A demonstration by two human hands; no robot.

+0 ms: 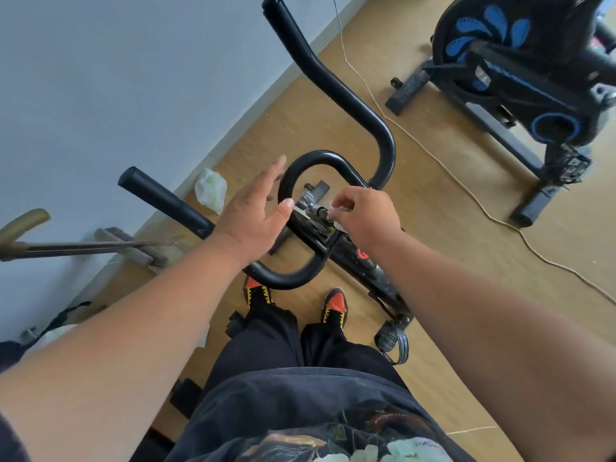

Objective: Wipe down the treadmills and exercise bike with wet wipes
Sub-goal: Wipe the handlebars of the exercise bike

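Note:
I stand over an exercise bike whose black handlebar [336, 85] loops and curves up in front of me. My right hand [366, 216] pinches a small white wet wipe [340, 208] against the metal fitting at the handlebar's middle. My left hand [256, 208] hovers just left of the inner loop with fingers straight and spread, thumb near the bar, holding nothing. The wipe is mostly hidden by my fingers.
A second exercise bike [520, 71], black with blue trim, stands at the far right. A thin cord [433, 155] trails across the wooden floor. A crumpled plastic bag [210, 190] lies by the wall, with a broom [130, 246] at the left. My feet stand under the handlebar.

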